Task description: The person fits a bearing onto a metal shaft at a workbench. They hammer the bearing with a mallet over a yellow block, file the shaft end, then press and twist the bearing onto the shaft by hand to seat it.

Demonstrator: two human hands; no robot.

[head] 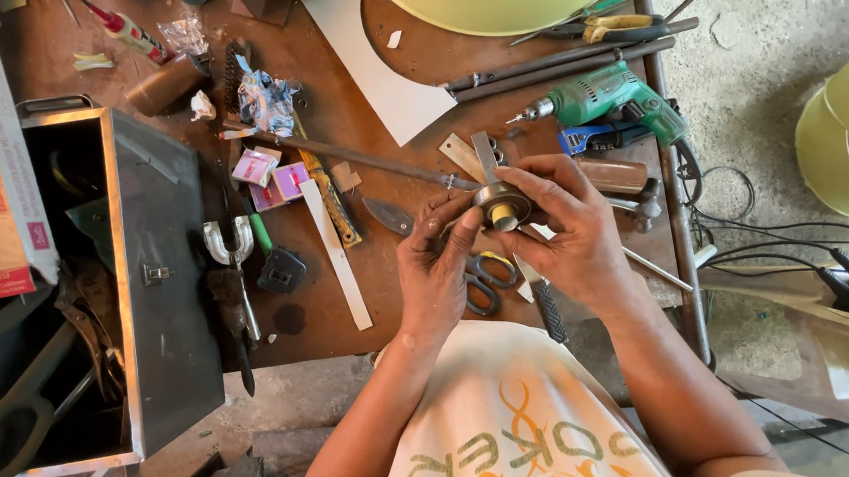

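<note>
Just below the green electric drill (616,98), both hands pinched one round grey metal fitting with yellow core (501,206): right hand (562,231) nearer, left hand (438,272) supporting (axis facing camera).

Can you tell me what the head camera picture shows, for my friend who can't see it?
Both hands, left hand and right hand, hold a small round metal part over a cluttered workbench. A green drill lies beyond; an open metal toolbox sits left.

A worn brown workbench (341,117) carries a green drill (611,98), scissors (485,282), a white strip (336,253) and an open metal toolbox (160,272).
</note>
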